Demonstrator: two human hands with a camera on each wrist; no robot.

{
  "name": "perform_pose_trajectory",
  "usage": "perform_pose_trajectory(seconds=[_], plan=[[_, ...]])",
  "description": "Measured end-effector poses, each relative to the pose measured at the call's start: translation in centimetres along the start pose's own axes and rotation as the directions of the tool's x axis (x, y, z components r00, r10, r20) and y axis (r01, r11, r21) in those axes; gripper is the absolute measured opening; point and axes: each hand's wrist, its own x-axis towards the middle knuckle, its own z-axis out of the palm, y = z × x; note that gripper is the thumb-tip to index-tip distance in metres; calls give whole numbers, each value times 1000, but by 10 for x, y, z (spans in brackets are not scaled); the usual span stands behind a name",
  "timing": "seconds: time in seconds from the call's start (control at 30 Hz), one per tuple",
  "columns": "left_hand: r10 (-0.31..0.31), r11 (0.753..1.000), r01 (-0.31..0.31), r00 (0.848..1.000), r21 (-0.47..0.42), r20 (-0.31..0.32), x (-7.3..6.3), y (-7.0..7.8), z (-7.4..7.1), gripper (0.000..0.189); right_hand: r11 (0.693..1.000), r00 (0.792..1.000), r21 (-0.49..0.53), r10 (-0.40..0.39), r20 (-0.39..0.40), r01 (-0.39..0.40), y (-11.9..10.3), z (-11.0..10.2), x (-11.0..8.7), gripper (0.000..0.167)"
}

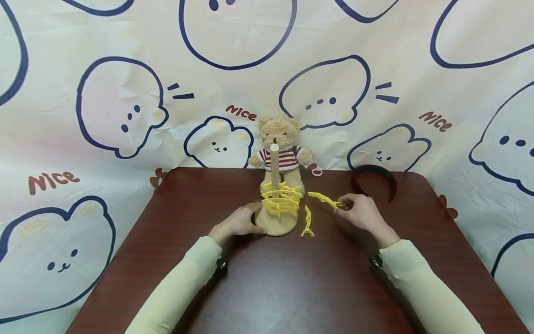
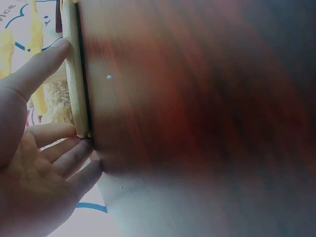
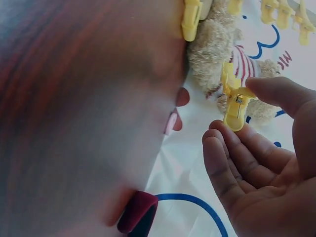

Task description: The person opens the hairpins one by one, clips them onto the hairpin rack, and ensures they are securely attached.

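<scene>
A wooden stand (image 1: 275, 227) with a round base and an upright post is on the table. Several yellow plastic clips (image 1: 280, 199) are stacked around the lower post. At the base's left edge, my left hand (image 1: 239, 221) holds the rim between thumb and fingers; the left wrist view shows this edge (image 2: 75, 89) close up. My right hand (image 1: 362, 212) pinches one long yellow clip (image 3: 236, 106) by its end, between thumb and fingers, a small metal spring showing on it. The clip's other end points toward the stand. Another yellow clip (image 1: 308, 222) lies right of the base.
Behind the stand, a teddy bear (image 1: 288, 160) in a striped shirt sits against the printed cloth (image 1: 233, 83). A dark red headband (image 1: 394, 183) is at the back right of the brown table (image 1: 275, 287), and a small pink ring (image 1: 317, 172) near its back edge.
</scene>
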Motion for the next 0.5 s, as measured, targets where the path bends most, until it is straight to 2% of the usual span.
perform_pose_trajectory(seconds=[0.17,0.5], plan=[[4,1000,-4,1000,2,1,1,-1,0,94,1000,999,9,-27,-26,27,-5,-4,3,34],[-1,1000,1,1000,2,4,1,-1,1,94,995,995,73,-61,-77,67,-30,-17,6,34]])
